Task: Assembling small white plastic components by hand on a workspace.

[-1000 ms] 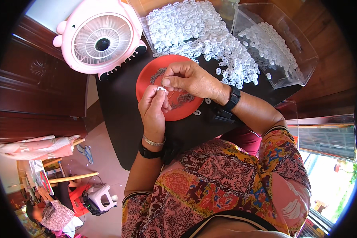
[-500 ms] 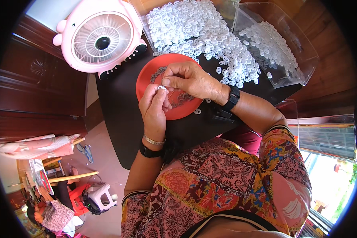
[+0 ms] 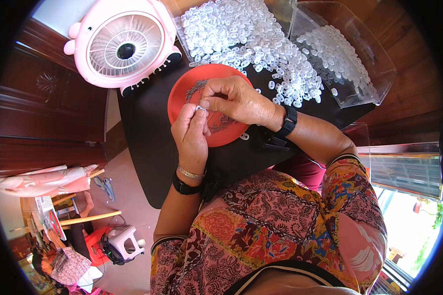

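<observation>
My left hand (image 3: 190, 135) pinches a small white oval plastic piece with holes (image 3: 200, 108) between thumb and fingertips. Against it, the thumb and forefinger of my right hand (image 3: 241, 102) close on something too small to make out. Both hands hover over a round red plate (image 3: 178, 93). Small thin grey pieces (image 3: 196, 90) lie in the plate, partly hidden by my hands. Beyond the plate spreads a big heap of the same white oval pieces (image 3: 231, 29). A loose white piece (image 3: 244, 136) lies beside the plate's near right edge.
A pink animal-shaped fan (image 3: 91, 64) stands at the back left of the black table (image 3: 147, 152). At the back right, a clear plastic box (image 3: 385, 73) lies tilted, holding more white pieces. On the floor at left are slippers (image 3: 105, 188), a stool (image 3: 125, 243) and another person (image 3: 71, 265).
My hands stay almost in place, fingertips still together at the white piece. At lower left, the other person's foot and leg have shifted slightly.
</observation>
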### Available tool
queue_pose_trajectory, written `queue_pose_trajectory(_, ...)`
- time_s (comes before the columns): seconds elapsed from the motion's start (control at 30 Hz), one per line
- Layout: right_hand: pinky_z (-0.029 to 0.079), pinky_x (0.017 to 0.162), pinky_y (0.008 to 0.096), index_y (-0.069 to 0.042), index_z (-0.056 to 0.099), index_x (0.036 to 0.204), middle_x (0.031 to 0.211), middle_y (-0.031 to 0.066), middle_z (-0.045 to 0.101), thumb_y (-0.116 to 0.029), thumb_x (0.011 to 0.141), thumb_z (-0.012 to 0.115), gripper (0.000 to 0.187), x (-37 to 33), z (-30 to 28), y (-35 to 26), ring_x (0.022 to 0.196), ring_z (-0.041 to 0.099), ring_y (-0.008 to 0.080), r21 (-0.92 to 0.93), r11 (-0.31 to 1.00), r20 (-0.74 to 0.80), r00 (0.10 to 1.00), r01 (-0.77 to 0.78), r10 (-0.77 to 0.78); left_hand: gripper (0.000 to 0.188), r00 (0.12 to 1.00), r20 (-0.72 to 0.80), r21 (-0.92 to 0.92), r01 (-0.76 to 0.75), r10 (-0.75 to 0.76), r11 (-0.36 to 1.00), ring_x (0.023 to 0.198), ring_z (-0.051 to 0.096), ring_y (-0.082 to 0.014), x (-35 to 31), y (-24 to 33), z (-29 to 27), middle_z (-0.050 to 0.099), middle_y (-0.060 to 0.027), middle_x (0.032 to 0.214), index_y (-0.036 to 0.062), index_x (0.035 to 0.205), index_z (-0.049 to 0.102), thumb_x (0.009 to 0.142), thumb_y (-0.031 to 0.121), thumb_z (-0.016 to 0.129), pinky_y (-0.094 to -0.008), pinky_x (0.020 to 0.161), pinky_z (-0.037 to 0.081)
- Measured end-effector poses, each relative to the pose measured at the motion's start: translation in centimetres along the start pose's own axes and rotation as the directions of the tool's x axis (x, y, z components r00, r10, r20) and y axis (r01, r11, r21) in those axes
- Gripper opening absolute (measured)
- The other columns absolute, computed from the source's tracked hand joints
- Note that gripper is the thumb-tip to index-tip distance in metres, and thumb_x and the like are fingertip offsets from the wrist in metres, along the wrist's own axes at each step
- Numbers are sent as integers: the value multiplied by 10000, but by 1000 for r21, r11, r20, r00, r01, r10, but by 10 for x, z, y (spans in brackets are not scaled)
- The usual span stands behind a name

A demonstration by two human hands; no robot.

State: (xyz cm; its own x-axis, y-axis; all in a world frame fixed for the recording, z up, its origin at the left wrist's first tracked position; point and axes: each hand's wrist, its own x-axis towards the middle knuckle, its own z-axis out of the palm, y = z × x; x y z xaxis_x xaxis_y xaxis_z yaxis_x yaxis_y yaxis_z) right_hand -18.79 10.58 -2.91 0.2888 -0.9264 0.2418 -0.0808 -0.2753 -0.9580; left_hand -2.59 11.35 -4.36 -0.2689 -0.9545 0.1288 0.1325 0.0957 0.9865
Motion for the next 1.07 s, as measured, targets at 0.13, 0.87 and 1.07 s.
queue_pose_trajectory(0.13, 465, 676, 231, 3, 587, 849, 772, 11, 607, -97, 913, 606, 120, -1, 0, -2, 745, 552, 63, -103, 995, 9, 1000, 10, -9, 163, 1000, -18, 30, 0, 0, 1000, 515, 398, -58, -2, 0, 0, 439, 12, 604, 19, 795, 531, 918, 118, 492, -209, 474, 336)
queue_pose_trajectory(0.87, 479, 747, 242, -5, 629, 899, 819, 9, 632, -96, 905, 618, 92, 5, -15, -2, 800, 582, 71, -88, 986, 74, 988, 138, -132, 280, 963, 162, -341, 259, -215, 904, 551, 535, -142, 6, 2, -7, 557, -53, 660, 27, 869, 560, 949, 266, 438, -235, 505, 394)
queue_pose_trajectory(1.07, 484, 743, 255, -22, 637, 916, 828, 27, 640, -85, 895, 625, 68, 7, -15, 0, 794, 606, 113, -126, 977, 101, 982, 172, -160, 218, 968, 166, -295, 233, -191, 927, 554, 546, -152, 6, 1, -8, 549, -51, 654, 38, 846, 545, 926, 227, 475, -233, 507, 402)
